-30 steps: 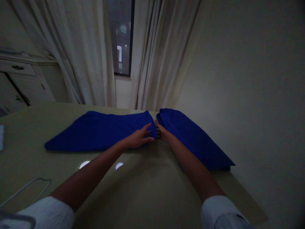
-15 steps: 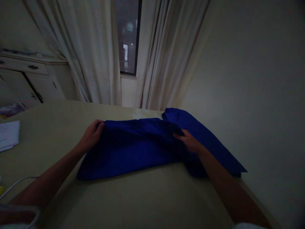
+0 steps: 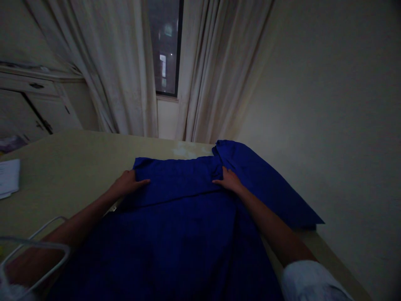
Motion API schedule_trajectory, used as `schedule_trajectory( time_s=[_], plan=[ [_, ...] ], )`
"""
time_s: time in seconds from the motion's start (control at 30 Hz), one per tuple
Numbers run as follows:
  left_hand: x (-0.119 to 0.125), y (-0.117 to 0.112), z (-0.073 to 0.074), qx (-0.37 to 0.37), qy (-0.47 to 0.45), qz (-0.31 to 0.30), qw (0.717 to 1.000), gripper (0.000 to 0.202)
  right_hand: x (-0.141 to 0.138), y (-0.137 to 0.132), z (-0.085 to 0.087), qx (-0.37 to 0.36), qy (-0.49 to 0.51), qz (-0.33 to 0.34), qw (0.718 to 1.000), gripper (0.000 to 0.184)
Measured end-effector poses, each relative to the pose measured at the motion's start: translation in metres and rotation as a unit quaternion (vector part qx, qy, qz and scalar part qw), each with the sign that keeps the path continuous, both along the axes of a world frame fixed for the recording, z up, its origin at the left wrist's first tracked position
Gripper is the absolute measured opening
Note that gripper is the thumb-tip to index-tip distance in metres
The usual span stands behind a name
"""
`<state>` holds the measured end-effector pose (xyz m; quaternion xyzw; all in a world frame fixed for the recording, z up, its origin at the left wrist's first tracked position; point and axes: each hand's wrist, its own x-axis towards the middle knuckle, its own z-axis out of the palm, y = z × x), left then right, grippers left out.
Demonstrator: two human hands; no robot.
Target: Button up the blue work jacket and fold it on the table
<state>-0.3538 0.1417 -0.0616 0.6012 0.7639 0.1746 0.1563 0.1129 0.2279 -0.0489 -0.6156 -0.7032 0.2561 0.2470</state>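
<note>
A dark blue garment (image 3: 181,225) lies spread over the pale table (image 3: 72,167), reaching from the far right corner down to the near edge. My left hand (image 3: 128,184) rests flat on its left side, fingers stretched toward the middle. My right hand (image 3: 228,180) lies flat on a folded band of the cloth near the far right, fingers extended. Both hands press on the fabric and grip nothing. A folded part of the garment (image 3: 269,188) runs off toward the table's right corner.
A white wire hanger (image 3: 34,246) sits at the near left. White papers (image 3: 8,177) lie at the table's left edge. Cream curtains (image 3: 119,67) frame a dark window (image 3: 164,46) behind; a cabinet (image 3: 28,104) stands at left, a wall on the right.
The blue cloth has been drawn toward me and now covers the near table. My left hand went from the cloth's left end to lying flat on it; my right hand moved slightly left.
</note>
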Motion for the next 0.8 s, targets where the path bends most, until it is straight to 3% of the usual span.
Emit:
schedule_trajectory(
  time_s=[0.07,0.17,0.23,0.33,0.4,0.47,0.53,0.57,0.6,0.67,0.73,0.8],
  plan=[
    [0.005,0.014,0.002,-0.012,0.001,-0.016,1.000,0.047,-0.008,0.015,-0.004,-0.001,-0.030,-0.014,0.999,0.068],
    [0.005,0.034,0.024,0.039,0.006,-0.051,0.998,0.034,-0.013,0.036,0.019,0.038,-0.044,0.008,0.998,0.042],
    [0.006,0.050,0.044,0.113,0.030,-0.008,0.993,0.038,-0.018,0.049,0.044,0.110,-0.048,-0.006,0.993,0.035],
    [0.024,0.071,0.062,0.183,0.031,0.066,0.980,0.065,-0.034,0.063,0.074,0.167,-0.048,-0.064,0.983,0.047],
    [0.050,0.077,0.061,0.200,0.007,-0.003,0.980,0.086,-0.052,0.067,0.086,0.164,-0.028,-0.076,0.983,0.059],
    [0.084,0.078,0.053,0.218,-0.029,-0.132,0.967,0.103,-0.080,0.067,0.093,0.150,0.030,-0.049,0.987,0.064],
    [0.119,0.078,0.044,0.241,-0.080,-0.221,0.942,0.116,-0.114,0.064,0.097,0.113,0.132,0.024,0.984,0.060],
    [0.133,0.080,0.042,0.253,-0.109,-0.233,0.933,0.116,-0.131,0.062,0.099,0.086,0.191,0.075,0.975,0.061],
    [0.143,0.083,0.044,0.256,-0.135,-0.217,0.932,0.105,-0.145,0.059,0.102,0.059,0.246,0.128,0.959,0.065],
    [0.147,0.092,0.058,0.241,-0.168,-0.133,0.947,0.064,-0.161,0.053,0.105,0.030,0.317,0.207,0.925,0.081],
    [0.124,0.103,0.085,0.224,-0.168,-0.024,0.960,0.036,-0.155,0.047,0.104,0.053,0.316,0.215,0.922,0.092],
    [0.079,0.107,0.115,0.241,-0.148,0.054,0.958,0.040,-0.132,0.043,0.092,0.094,0.252,0.168,0.948,0.090]
  ],
)
